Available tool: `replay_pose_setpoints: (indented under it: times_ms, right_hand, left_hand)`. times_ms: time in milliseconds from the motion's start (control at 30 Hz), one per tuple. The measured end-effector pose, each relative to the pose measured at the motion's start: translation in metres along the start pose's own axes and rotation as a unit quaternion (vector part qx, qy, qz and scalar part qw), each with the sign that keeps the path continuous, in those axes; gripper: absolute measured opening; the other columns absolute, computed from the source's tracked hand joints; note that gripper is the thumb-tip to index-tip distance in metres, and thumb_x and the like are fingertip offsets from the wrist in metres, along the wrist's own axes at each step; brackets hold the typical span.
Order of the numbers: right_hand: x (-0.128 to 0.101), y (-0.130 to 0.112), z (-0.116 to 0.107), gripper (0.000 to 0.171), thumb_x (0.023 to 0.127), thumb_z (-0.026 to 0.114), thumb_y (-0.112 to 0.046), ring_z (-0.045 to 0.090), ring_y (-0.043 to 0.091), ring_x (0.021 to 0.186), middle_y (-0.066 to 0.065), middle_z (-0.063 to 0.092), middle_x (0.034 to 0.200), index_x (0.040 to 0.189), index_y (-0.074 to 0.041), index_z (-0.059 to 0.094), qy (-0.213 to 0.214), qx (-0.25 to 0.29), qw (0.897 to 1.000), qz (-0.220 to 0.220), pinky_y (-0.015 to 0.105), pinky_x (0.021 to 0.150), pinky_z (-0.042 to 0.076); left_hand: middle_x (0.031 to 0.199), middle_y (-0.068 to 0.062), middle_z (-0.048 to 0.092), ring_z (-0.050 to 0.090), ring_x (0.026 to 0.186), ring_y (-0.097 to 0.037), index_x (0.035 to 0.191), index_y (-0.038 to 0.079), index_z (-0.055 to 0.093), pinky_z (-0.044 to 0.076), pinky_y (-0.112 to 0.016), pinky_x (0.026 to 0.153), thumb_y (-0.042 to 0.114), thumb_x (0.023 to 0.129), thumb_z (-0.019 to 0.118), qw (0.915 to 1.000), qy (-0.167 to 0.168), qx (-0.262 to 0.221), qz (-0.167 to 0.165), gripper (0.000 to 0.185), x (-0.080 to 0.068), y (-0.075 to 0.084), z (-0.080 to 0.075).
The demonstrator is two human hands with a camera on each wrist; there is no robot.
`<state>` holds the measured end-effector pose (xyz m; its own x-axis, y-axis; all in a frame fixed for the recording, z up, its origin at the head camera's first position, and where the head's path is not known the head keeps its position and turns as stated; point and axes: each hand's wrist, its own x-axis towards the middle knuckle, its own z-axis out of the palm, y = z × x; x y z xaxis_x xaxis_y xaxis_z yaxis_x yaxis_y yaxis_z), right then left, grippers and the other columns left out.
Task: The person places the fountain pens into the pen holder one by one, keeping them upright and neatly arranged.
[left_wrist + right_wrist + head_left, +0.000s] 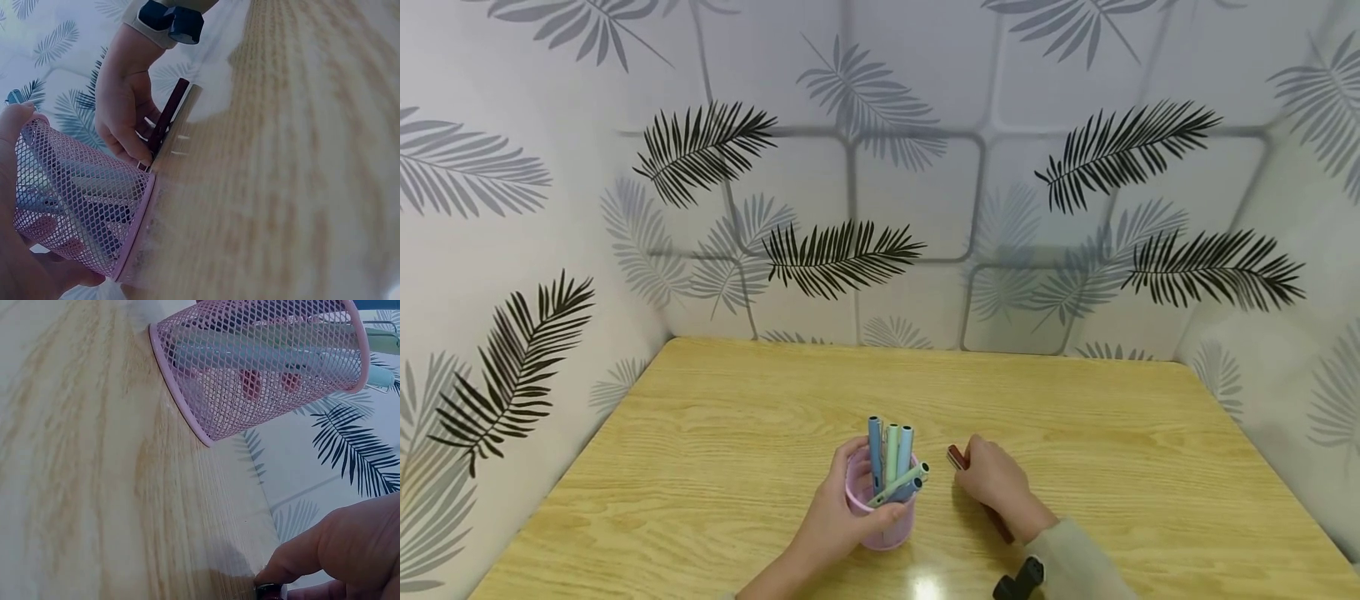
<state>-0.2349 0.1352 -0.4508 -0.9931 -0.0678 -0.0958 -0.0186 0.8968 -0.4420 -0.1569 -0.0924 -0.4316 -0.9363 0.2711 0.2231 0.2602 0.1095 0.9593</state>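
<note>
My left hand [838, 517] grips a pink mesh pen cup [898, 533], thumb on the near side and fingers around the far side. Several blue and green pens [891, 454] stand or lean in it, tops above the rim. In the left wrist view the cup [87, 187] stands with its base at the tabletop. To its right, my right hand [996, 479] pinches a dark red pen [957, 457] from above, close over the wood. Much of this pen is under the hand in the head view; the left wrist view shows more of its length [169, 112].
The wooden table [737, 417] has a glossy, reflecting surface. Behind it and at both sides stand pale walls [917, 200] with a leaf pattern. A black device [1019, 579] is at the right wrist, by the light sleeve [1075, 558].
</note>
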Motion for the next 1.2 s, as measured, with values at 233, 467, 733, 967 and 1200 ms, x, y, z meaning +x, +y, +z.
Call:
replay_pose_setpoints:
  times_ms: [233,467,733,967,1200]
  right_hand:
    - [-0.004,0.002,-0.003,0.014,0.075,0.063,-0.009,0.046,0.019,0.06,0.005,0.051,0.071,0.086,-0.004,0.055,0.01,0.024,1.0,-0.008,0.028,0.05,0.035]
    - [-0.01,-0.001,-0.009,0.018,0.083,0.065,-0.015,0.047,0.017,0.055,0.005,0.053,0.07,0.092,-0.002,0.056,0.039,0.065,0.997,-0.013,0.027,0.046,0.038]
    - [-0.016,-0.004,-0.017,0.019,0.082,0.065,-0.009,0.051,0.016,0.057,0.007,0.058,0.075,0.097,0.0,0.056,0.064,0.123,0.99,-0.028,0.027,0.046,0.043]
    - [-0.023,-0.009,-0.025,0.021,0.084,0.063,-0.01,0.051,0.016,0.059,0.008,0.058,0.079,0.101,0.0,0.054,0.078,0.162,0.983,-0.044,0.027,0.047,0.044]
    - [-0.031,-0.013,-0.032,0.021,0.085,0.063,-0.01,0.055,0.019,0.069,0.009,0.057,0.087,0.102,-0.002,0.054,0.113,0.228,0.965,-0.057,0.029,0.052,0.048]
  left_hand:
    - [0.13,-0.01,0.049,0.049,0.118,-0.026,0.139,0.015,0.029,0.045,-0.035,0.094,0.019,0.076,0.079,1.0,0.004,0.001,0.007,0.08,0.002,-0.01,0.001]
    - [0.128,-0.004,0.05,0.05,0.117,-0.019,0.136,0.026,0.031,0.045,-0.032,0.094,0.025,0.074,0.08,0.9997,0.013,0.015,0.014,0.079,0.007,-0.034,0.001]
    - [0.128,-0.004,0.051,0.05,0.116,-0.017,0.136,0.027,0.031,0.045,-0.031,0.093,0.027,0.073,0.08,0.9995,0.018,0.015,0.021,0.08,0.007,-0.036,0.001]
    - [0.128,-0.003,0.05,0.05,0.117,-0.019,0.136,0.027,0.03,0.045,-0.03,0.093,0.026,0.074,0.08,0.9996,0.017,0.016,0.015,0.08,0.006,-0.035,0.001]
    - [0.128,-0.004,0.05,0.05,0.117,-0.019,0.136,0.027,0.03,0.046,-0.029,0.093,0.025,0.074,0.08,0.9997,0.016,0.013,0.013,0.08,0.006,-0.035,0.002]
